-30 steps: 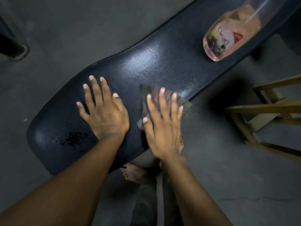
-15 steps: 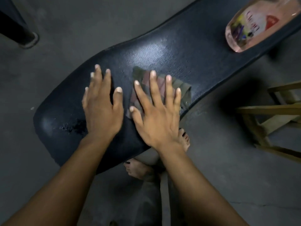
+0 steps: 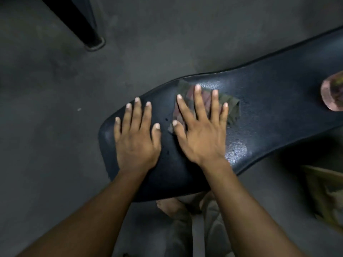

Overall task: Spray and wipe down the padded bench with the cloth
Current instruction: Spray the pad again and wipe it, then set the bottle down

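While left hand [image 3: 136,143] stays flat, splayed right hand [image 3: 201,138] slid cloth [image 3: 233,108] up bench [image 3: 278,108].

head view, close, looking steeply down

- Bench [image 3: 269,101]: black padded cover with a fine leather-like grain and pale glossy highlights.
- Cloth [image 3: 233,106]: drab olive green with dull reddish-pink patches, in a blocky pattern; detail was blurred.
- Bottle [image 3: 333,95]: clear pink, a trace of a yellowish label at the picture's edge.
- Floor [image 3: 55,127]: dark grey, mottled, with one small pale speck.
- Post [image 3: 81,25]: black, its foot rimmed in grey.
- Wooden frame [image 3: 323,188]: dull yellow-tan, blurred.
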